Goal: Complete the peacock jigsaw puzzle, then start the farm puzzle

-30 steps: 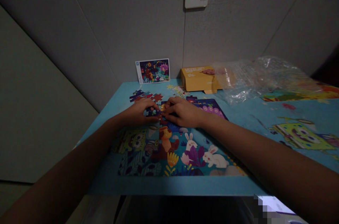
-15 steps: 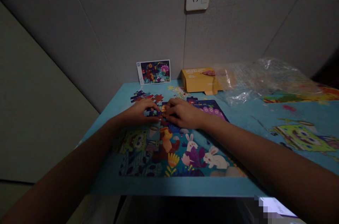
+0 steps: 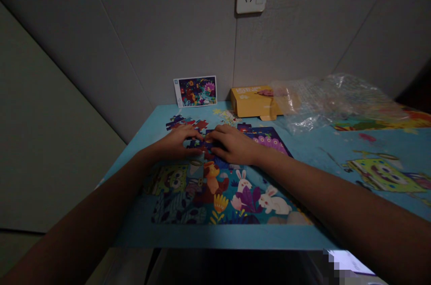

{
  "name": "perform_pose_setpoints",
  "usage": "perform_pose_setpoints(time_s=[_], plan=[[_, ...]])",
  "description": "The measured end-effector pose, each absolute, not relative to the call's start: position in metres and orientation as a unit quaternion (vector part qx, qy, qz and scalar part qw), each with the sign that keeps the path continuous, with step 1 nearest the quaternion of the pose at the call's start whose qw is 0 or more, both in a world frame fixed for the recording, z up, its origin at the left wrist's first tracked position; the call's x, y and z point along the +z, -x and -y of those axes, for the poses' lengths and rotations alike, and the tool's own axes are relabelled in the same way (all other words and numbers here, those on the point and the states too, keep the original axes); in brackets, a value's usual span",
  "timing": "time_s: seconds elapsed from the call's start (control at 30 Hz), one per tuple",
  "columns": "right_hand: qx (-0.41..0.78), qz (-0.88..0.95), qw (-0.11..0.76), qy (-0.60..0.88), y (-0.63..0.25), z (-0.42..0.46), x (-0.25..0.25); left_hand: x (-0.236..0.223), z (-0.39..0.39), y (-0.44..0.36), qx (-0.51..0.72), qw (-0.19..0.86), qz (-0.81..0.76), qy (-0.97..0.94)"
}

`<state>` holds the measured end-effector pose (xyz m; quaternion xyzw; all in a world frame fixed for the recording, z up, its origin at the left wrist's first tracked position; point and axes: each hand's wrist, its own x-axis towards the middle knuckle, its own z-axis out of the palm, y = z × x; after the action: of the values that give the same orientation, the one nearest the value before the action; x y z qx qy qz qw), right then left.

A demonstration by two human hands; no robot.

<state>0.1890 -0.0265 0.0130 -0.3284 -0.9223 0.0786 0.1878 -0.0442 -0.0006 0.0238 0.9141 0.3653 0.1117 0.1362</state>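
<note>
Light blue table (image 3: 235, 236) here, with a jigsaw puzzle (image 3: 249, 186) lying flat from the middle of the frame down to lower centre, rabbits and yellow flower showing. The left hand (image 3: 177, 143) comes in from the lower left, thumb and fingers curved round some dark pieces (image 3: 194, 144) at the puzzle's upper left edge. The right hand (image 3: 235, 145) is palm down on the puzzle, fingers bent, tips close to the left ones. Can't tell if either is actually pinching a piece or just resting on it, it's pretty dim and the fingers hide the spot.

What could go wrong, imo: if both hands push unevenly, that edge could buckle or a tab could pop up. The right wrist lies over the puzzle too, so a sideways drag might shift the upper right part. Loose pieces (image 3: 202, 124) sit just beyond the left fingers, easy to knock with a knuckle. The picture card (image 3: 198, 91) leaning on the wall, left of the yellow box (image 3: 252, 102), might slip if the table gets bumped
</note>
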Motion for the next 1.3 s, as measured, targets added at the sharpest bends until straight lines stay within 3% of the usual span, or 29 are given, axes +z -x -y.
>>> perform_pose_setpoints(time_s=[0.33,0.53,1.3], plan=[[0.090,0.929,0.188,0.307,-0.191,0.024,0.011,0.019,-0.002,0.044,0.139,0.111,-0.377,-0.909],[0.091,0.926,0.189,0.314,-0.191,0.025,0.011,0.008,-0.016,0.052,0.197,0.003,-0.550,-0.812],[0.082,0.927,0.188,0.314,-0.190,0.024,0.010,0.009,-0.011,0.044,0.137,0.037,-0.575,-0.806]])
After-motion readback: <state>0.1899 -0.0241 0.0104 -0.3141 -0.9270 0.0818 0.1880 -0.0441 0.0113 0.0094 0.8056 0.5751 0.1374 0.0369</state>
